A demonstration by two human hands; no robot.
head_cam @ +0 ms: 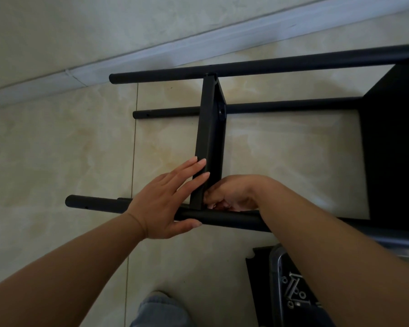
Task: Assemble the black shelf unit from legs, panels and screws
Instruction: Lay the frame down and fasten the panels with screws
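You are looking down at a half-built black metal shelf unit (293,109) that lies on its side on the shiny cream floor tiles (57,149). Its long round black legs (257,67) run across the floor from left to right. A flat black middle panel (209,128) stands on edge between the far leg and the near leg. Another big black panel (394,142) sits at the right end, already on the legs. Your left hand (165,208) is open and flat, with its fingers (194,166) pressed against the left side of the middle panel and the thumb lying on the near leg (232,219). Your right hand (232,197) is curled up tight at the spot where the middle panel meets the near leg. I cannot tell what it holds, because the hand hides its own fingertips. Your right arm (328,251) crosses over the near leg and covers part of the things by your side. Down there is a clear plastic tray (283,286) with small silver screws and washers (293,291) in it. The tray rests on one more flat black panel (257,279) lying on the floor. Your knee in light blue jeans (161,312) pokes in at the bottom. A pale white strip at the bottom of the wall (151,53) runs behind the far leg, close to it.
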